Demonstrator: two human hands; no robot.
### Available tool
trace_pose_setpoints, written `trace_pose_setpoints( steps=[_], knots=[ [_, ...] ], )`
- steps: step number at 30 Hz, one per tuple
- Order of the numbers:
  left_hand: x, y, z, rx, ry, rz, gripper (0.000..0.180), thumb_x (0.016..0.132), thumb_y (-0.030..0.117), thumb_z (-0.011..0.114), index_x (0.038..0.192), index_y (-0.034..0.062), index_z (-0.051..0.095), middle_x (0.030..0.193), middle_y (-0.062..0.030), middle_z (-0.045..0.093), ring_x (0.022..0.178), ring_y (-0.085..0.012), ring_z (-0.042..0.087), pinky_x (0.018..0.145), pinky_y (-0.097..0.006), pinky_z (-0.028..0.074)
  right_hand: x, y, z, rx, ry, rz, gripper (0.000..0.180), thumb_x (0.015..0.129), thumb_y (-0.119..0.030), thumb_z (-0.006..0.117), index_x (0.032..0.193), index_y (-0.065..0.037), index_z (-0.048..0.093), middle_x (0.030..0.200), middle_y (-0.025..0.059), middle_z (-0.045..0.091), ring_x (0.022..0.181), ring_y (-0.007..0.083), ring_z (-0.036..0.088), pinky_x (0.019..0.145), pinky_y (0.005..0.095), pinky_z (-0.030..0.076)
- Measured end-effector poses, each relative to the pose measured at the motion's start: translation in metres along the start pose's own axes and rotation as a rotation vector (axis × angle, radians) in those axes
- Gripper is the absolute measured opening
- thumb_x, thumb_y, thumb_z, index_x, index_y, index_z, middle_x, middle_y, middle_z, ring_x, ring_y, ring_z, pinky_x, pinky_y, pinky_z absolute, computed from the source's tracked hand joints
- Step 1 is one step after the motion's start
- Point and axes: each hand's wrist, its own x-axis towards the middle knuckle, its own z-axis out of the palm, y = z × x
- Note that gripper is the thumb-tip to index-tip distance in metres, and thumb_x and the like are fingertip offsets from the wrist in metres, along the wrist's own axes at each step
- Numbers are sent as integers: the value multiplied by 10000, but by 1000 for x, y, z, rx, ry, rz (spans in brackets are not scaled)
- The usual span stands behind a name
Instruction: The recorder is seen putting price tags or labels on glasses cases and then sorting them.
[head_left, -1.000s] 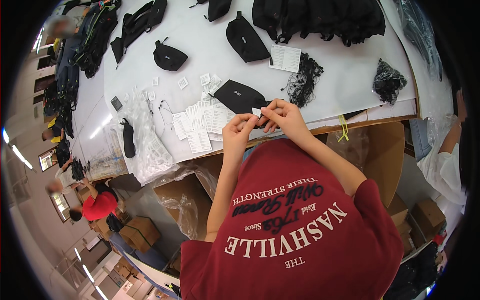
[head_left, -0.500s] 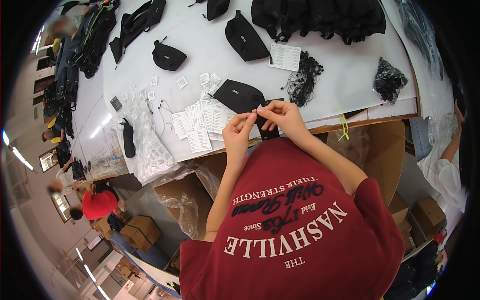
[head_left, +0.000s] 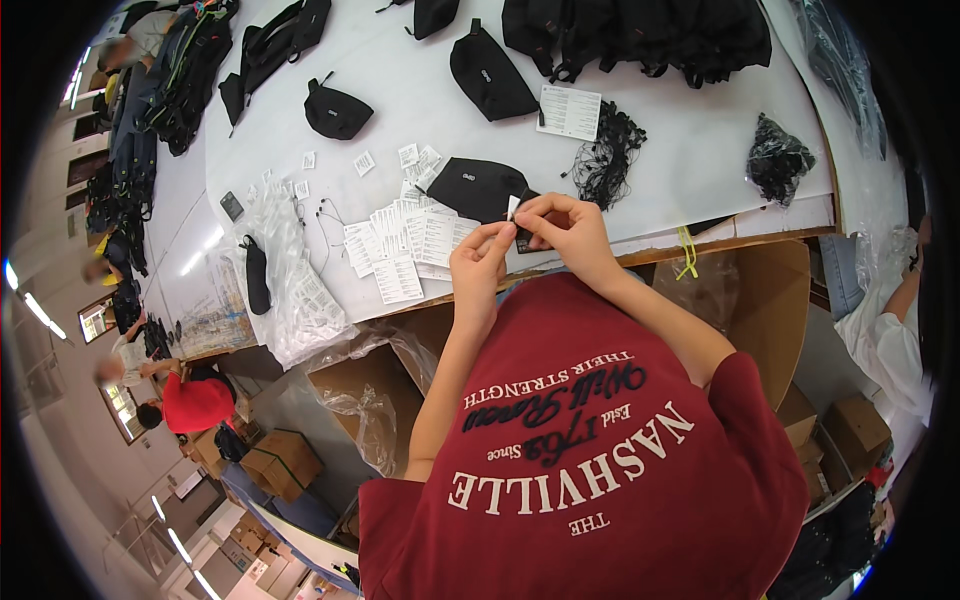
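Note:
At the table's near edge my left hand (head_left: 478,268) and my right hand (head_left: 572,235) meet with pinched fingertips. Between them is a dark hang tag (head_left: 524,242), partly covered by the right fingers. A small white tip (head_left: 513,206) sticks up by the fingertips. What exactly the left fingers pinch is hidden; it may be a thin cord. Just beyond the hands lies a black zip pouch (head_left: 474,188) with a small light logo, its right end close to the fingers. Left of it, white printed labels (head_left: 398,240) are spread in an overlapping heap.
Farther off lie more black pouches (head_left: 490,75) and a dark pile of them (head_left: 640,35). A tangle of black strings (head_left: 608,155) and a bagged black bundle (head_left: 778,160) are at right. Clear plastic (head_left: 290,290) covers the left edge. Open cartons (head_left: 765,310) stand below. Other people work at left.
My hands have shifted slightly, and the dark tag has turned so less of it shows. The white tip now stands up more between the fingertips. The pouch stays in place.

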Motion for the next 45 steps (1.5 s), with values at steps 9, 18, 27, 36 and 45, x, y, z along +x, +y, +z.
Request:
trace_pose_setpoints(
  steps=[9, 18, 27, 36, 45],
  knots=[
    [4, -5, -1, -190, -279, -91, 171, 918, 201, 566, 992, 52, 605, 516, 92, 301, 415, -24, 220, 446, -210, 196, -3, 2, -1, -18, -97, -101, 143, 839, -123, 659, 748, -29, 604, 628, -59, 526, 542, -5, 401, 473, 184, 299],
    [-6, -21, 10, 550, -399, 62, 192, 832, 179, 657, 837, -12, 659, 539, 42, 454, 498, -38, 340, 470, -222, 260, 60, 7, 14, -1211, -315, -457, 396, 668, -321, 729, 888, -45, 551, 775, 81, 591, 766, 239, 590, 639, 329, 458],
    [-11, -22, -2, 546, -431, 99, 187, 805, 175, 672, 901, 19, 637, 712, -36, 558, 622, -81, 501, 587, -228, 407, 71, 32, -6, -1287, -94, -362, 139, 723, -153, 634, 786, -49, 567, 759, 95, 610, 682, 284, 613, 606, 399, 473],
    [-18, 25, -2, 1354, 57, 1004, 321, 672, 55, 681, 980, 111, 607, 1080, -43, 546, 1085, -256, 457, 936, -394, 292, 1, -74, -4, -986, -214, -335, 101, 763, -130, 644, 812, -44, 625, 737, 88, 635, 637, 198, 626, 575, 291, 483],
    [-20, 27, -2, 1214, -31, 1194, 281, 603, -9, 667, 859, 95, 617, 940, -54, 615, 948, -249, 556, 834, -364, 378, -33, -89, -9, -867, -199, -329, 103, 752, -140, 639, 769, -42, 613, 722, 80, 634, 648, 211, 642, 599, 304, 490]
  ],
)
